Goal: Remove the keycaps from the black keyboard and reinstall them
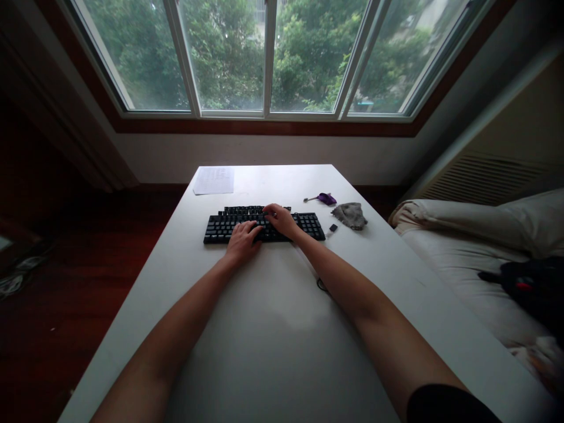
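Observation:
A black keyboard (218, 230) lies across the white table in front of me. Along its far edge runs a row of small black pieces like keycaps (238, 210); whether they are loose is too small to tell. My left hand (243, 241) rests on the keyboard's middle-left keys, its fingers stretched out and apart. Over the middle and far edge, my right hand (281, 221) has its fingers bent and close together at the tips. Anything between those fingertips is too small to make out. The hand and wrist cover part of the keys.
Printed paper (214, 180) lies at the table's far left corner. Right of the keyboard are a purple-handled brush (325, 199), a crumpled grey cloth (350, 215) and a small dark piece (333, 228). A black cable loop (322, 285) shows beside my right forearm. A couch (453, 247) stands right.

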The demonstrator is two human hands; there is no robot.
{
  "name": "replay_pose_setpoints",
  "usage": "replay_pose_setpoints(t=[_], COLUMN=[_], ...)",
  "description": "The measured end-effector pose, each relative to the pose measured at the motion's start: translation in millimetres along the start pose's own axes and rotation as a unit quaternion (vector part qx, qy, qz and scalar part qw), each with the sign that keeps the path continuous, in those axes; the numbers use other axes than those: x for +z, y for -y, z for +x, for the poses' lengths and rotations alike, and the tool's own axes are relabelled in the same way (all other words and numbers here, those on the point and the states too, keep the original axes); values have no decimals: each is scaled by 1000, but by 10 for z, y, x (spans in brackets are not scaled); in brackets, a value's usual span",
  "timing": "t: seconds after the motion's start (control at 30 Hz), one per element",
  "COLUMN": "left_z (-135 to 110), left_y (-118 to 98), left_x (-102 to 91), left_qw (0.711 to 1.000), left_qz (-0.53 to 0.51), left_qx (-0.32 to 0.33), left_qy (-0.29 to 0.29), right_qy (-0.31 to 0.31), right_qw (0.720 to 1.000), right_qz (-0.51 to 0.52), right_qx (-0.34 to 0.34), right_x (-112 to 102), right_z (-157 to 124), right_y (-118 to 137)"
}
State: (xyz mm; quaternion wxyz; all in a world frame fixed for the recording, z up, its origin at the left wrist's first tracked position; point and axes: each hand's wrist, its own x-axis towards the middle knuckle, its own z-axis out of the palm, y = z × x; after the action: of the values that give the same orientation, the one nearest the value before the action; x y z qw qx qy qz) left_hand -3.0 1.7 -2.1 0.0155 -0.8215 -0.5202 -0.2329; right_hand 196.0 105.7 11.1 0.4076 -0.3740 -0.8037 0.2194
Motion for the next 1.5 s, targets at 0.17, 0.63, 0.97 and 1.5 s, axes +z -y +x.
replay_pose_setpoints(t=[0.17, 0.63, 0.97, 1.5], left_z=[-1, 6, 1, -14], left_y=[6, -16, 5, -12], left_x=[23, -6, -3, -1], left_qw=[1000, 1000, 1000, 999], left_qz=[0, 4, -6, -11], left_qx=[0, -3, -2, -28], left_qy=[-5, 2, 4, -16], right_qy=[-18, -5, 62, 121], right_qw=[999, 1000, 980, 952], right_qz=[11, -24, -180, -261], right_qx=[25, -15, -56, -102], right_x=[-9, -34, -4, -87], right_z=[-37, -57, -168, -249], right_y=[24, 72, 183, 223])
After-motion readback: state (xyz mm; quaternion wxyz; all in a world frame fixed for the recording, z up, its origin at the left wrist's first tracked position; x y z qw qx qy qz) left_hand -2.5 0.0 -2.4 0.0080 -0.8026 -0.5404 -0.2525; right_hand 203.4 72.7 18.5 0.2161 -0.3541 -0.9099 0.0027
